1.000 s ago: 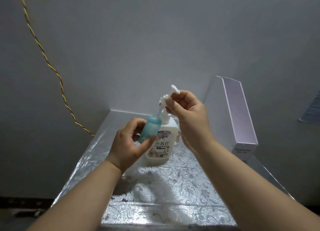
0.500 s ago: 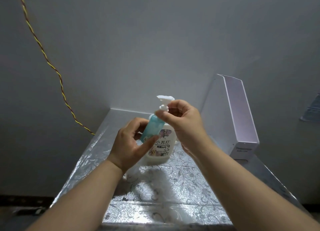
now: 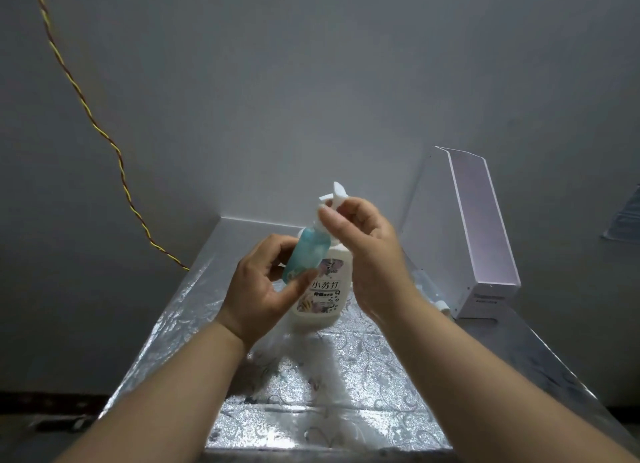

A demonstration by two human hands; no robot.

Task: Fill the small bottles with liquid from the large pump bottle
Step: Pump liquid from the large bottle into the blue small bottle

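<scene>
The pump head [image 3: 335, 195] — level half a second ago — now tilts upward.

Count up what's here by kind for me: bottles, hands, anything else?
Bottles: 2, the white pump bottle and the small blue bottle.
Hands: 2, the left hand and the right hand.
White box: 1.
Twisted cable: 1.
Total: 6, leaving out a small white thing beside the box, too unclear to name.
</scene>
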